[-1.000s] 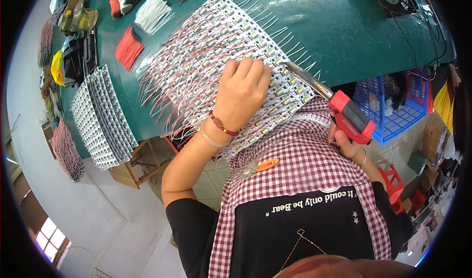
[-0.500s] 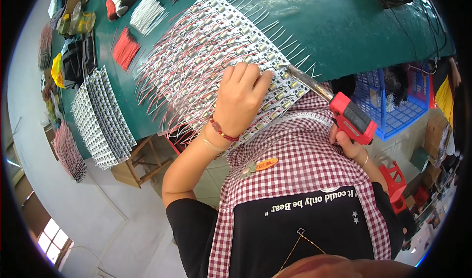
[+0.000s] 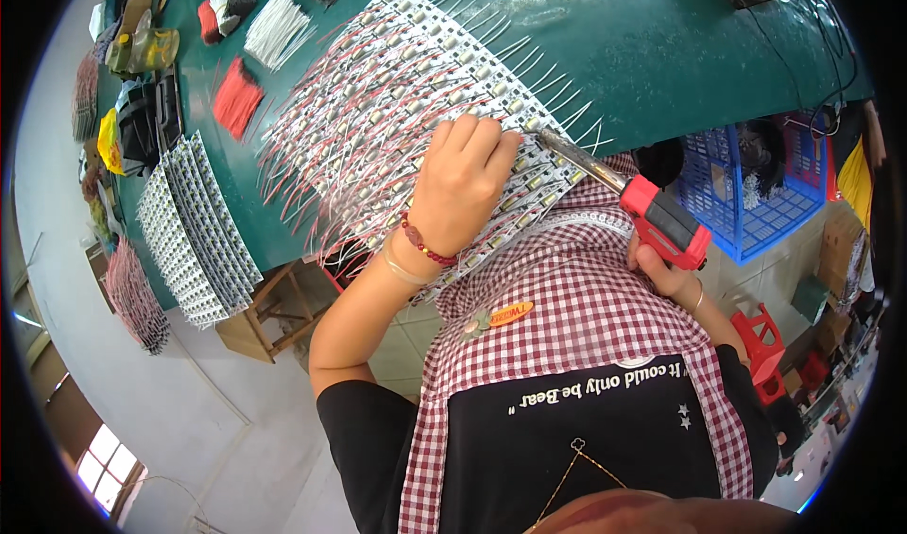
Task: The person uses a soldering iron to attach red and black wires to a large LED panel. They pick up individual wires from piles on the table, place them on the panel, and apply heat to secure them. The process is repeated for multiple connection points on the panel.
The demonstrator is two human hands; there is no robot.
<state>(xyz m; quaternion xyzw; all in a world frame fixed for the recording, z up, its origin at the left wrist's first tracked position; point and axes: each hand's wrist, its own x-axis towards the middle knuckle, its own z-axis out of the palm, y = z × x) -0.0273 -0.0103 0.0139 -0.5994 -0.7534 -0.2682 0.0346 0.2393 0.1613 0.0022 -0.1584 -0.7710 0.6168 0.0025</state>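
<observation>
A panel of white LED strip boards (image 3: 453, 47) lies at the table's near edge, with red and white wires soldered along its rows. My left hand (image 3: 463, 184) rests over the panel's near part, fingers curled and pinched together at the board; whatever is between the fingertips is hidden. In my right hand (image 3: 664, 277) is a red and black soldering iron (image 3: 661, 220), gripped by its handle. Its metal tip touches or hovers just above the board, close to the left fingertips; I cannot tell which.
Bundles of red wires (image 3: 237, 97) and white wires (image 3: 280, 28) lie on the green table (image 3: 652, 52). More LED panels (image 3: 194, 232) overhang its left edge. A blue plastic crate (image 3: 746, 194) and a red stool (image 3: 759, 345) stand at the right.
The soldering iron and my right hand have shifted slightly left. My left hand has moved a little up and left on the panel, still pinched.
</observation>
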